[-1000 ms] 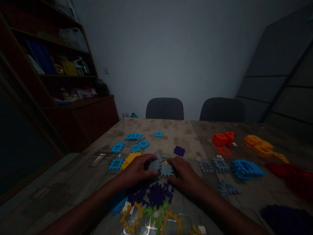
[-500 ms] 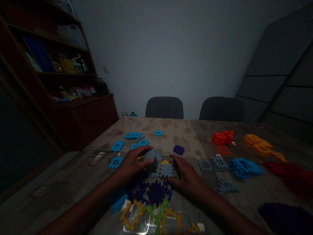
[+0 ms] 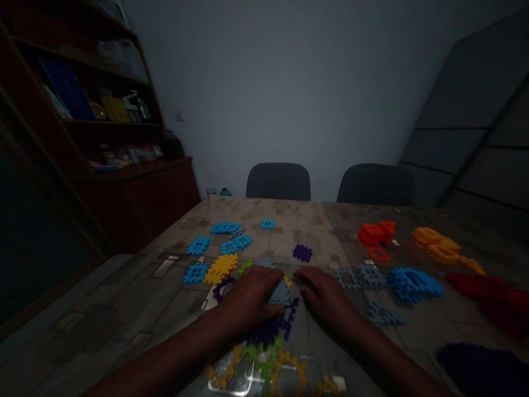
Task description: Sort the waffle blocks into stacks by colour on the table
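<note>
- Beneath both hands and extending well beyond the fingertips: patterned table (image 3: 289, 212), set with toothed plastic pieces.
- Well to the right of the right hand, on the near side: dark purple heap (image 3: 483, 364).
- Left hand (image 3: 256, 298): curved low over the work, thumb separated from fingers in a fairly narrow span around a grey piece. Firmness of grip: cannot tell, with the undersides of the fingers hidden.
- Right hand (image 3: 326, 295): partly open, fingers loosely bent, thumb slightly apart, nothing visible in grasp; just beside the grey piece.
- Partly under the left hand and on its near side: purple pieces (image 3: 268, 331).
- Beyond the left wrist, to the left: yellow stack (image 3: 223, 266).
- Between left fingers and thumb, facing the right hand: grey piece (image 3: 280, 293). Step in hand, as judged: positioning by the left hand, with the right hand ready to assist. Full seating: cannot tell.
- Nearer than the left thumb: green piece (image 3: 264, 355).
- Between both sets of fingertips: small yellow piece (image 3: 287, 280). Next move, as judged: steady with the left hand, bring the right fingertips to the free edge, check tooth alignment before applying pressure.
</note>
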`<state>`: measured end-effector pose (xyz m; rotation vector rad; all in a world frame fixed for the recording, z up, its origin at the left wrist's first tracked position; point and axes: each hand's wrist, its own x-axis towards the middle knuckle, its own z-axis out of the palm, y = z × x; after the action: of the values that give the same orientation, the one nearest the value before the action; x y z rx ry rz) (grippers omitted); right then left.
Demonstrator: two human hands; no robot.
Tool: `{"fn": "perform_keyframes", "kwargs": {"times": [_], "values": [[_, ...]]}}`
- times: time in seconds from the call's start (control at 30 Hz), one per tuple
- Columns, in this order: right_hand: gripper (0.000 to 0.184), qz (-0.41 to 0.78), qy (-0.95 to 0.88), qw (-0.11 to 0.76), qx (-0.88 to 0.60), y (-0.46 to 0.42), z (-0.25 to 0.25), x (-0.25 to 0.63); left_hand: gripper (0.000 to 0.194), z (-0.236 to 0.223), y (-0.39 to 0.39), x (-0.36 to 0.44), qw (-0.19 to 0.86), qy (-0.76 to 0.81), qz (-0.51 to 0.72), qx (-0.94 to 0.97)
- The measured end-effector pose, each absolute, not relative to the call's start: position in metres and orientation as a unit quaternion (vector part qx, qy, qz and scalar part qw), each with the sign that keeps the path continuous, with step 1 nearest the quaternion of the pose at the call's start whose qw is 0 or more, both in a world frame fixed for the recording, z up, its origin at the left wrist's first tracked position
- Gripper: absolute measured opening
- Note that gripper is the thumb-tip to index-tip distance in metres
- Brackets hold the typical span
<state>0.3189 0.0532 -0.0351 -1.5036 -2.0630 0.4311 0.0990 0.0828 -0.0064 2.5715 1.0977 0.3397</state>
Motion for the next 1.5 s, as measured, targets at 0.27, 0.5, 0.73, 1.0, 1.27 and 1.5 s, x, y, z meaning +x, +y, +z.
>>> {"fn": "perform_keyframes", "kwargs": {"times": [0.27,0.5,0.73,1.0,1.27,1.5], "values": [[0.036,0.199,-0.750,0.283,-0.563,0.068,-0.016,0.312,0.061,-0.001,0.089,0.092,0.177,0.393,0.146,0.890],[0.027,0.206,-0.766,0.264,-0.548,0.076,-0.008,0.297,0.057,0.020,0.140,0.075,0.153,0.514,0.165,0.828],[0.021,0.182,-0.785,0.236,-0.543,0.058,-0.014,0.284,0.064,0.002,0.149,0.101,0.117,0.533,0.066,0.835],[0.019,0.173,-0.788,0.244,-0.538,0.055,-0.017,0.289,0.062,0.014,0.151,0.108,0.092,0.509,-0.003,0.856],[0.017,0.145,-0.802,0.209,-0.541,0.049,-0.011,0.275,0.071,0.008,0.169,0.097,0.096,0.510,0.051,0.853],[0.044,0.115,-0.819,0.103,-0.553,0.054,0.006,0.247,0.071,0.017,0.180,0.076,0.103,0.520,0.109,0.841]]}}
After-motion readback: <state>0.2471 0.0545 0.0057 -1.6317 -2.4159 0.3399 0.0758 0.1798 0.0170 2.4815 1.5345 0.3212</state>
